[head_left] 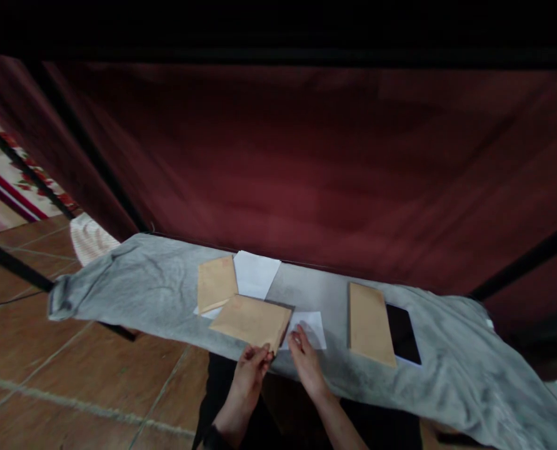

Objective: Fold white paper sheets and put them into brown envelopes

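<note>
My left hand [251,370] pinches the near right corner of a brown paper envelope [252,317], which is slightly raised at that corner. Just to its right, my right hand [306,361] is over a small white sheet of paper [316,326], fingers loosely bent and apart; whether they touch the paper I cannot tell. Behind the held envelope lies another brown envelope [215,282], with white paper peeking out beneath it. Beside that one rest white sheets [257,272], partly covered by the envelopes.
A grey cloth [142,294] covers the narrow bench. On the right are a brown envelope stack [369,322] and a dark-screened tablet [404,334]. Dark red fabric [297,175] hangs behind, between black frame bars [85,144]. Brown tiles [95,375] form the floor.
</note>
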Motion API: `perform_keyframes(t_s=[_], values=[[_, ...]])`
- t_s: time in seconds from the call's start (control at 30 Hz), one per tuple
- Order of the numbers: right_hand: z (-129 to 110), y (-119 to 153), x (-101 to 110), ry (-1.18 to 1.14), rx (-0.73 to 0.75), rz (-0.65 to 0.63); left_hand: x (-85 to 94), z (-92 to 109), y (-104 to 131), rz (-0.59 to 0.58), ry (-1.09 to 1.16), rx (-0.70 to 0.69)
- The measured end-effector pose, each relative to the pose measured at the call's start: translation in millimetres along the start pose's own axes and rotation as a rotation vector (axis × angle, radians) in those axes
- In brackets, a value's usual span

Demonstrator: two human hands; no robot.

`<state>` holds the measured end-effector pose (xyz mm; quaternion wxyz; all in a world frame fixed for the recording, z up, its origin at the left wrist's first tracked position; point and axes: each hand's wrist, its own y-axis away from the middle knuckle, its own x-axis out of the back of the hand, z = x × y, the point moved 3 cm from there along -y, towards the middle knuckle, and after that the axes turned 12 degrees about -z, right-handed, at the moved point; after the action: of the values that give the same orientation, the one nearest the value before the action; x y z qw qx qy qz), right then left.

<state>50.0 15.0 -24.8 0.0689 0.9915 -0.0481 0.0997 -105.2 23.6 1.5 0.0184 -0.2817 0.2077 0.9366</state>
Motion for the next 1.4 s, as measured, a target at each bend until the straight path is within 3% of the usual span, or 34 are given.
perform_keyframes(t_s=[0.07, 0.17, 0.3, 0.4, 0.53, 0.63, 0.7, 0.77, 0.83, 0.93, 1.03, 1.13, 1.4], values=[[-4.2, -2.5, -8.8, -0.183, -0.052, -0.070, -12.0, -15.5, 6.5, -0.051, 0.020, -0.018], [-8.5, -4.3, -4.2, -0.345, -0.070, -0.078, -19.4, -27.3, 12.3, -0.055, 0.052, 0.014], [-12.3, -1.1, 8.3, -0.441, -0.096, -0.089, -20.0, -31.4, 12.1, -0.004, 0.181, 0.186], [-16.3, 2.9, 14.5, -0.478, -0.123, -0.100, -22.5, -29.5, 11.9, -0.040, 0.222, 0.290], [-22.0, 3.6, 25.1, -0.387, -0.121, -0.123, -25.4, -35.1, 20.7, -0.102, 0.179, 0.352], [-23.6, 1.7, 39.9, -0.223, -0.077, -0.085, -24.9, -42.3, 29.7, -0.232, -0.109, 0.375], [-23.9, 2.2, 51.9, -0.084, -0.047, -0.029, -26.4, -36.2, 31.1, -0.358, -0.481, 0.228], [-26.2, 4.7, 61.9, 0.047, -0.001, -0.018, -32.9, -17.0, 28.9, -0.421, -0.909, -0.119], [-31.3, 8.8, 68.2, 0.074, 0.058, -0.073, -43.5, 6.4, 25.6, -0.424, -1.304, -0.498], [-43.2, 17.0, 73.7, 0.024, 0.124, -0.174, -57.9, 28.6, 15.1, -0.493, -1.755, -0.778], [-53.2, 26.2, 78.2, -0.046, 0.141, -0.232, -65.2, 35.3, 6.6, -0.620, -1.948, -0.882], [-52.3, 32.7, 82.9, -0.132, 0.130, -0.236, -68.4, 34.1, 7.0, -0.679, -1.993, -0.936], [-21.8, 35.0, 103.2, -0.144, -0.019, 0.063, -80.5, 15.7, 20.6, -0.623, -1.965, -0.964]])
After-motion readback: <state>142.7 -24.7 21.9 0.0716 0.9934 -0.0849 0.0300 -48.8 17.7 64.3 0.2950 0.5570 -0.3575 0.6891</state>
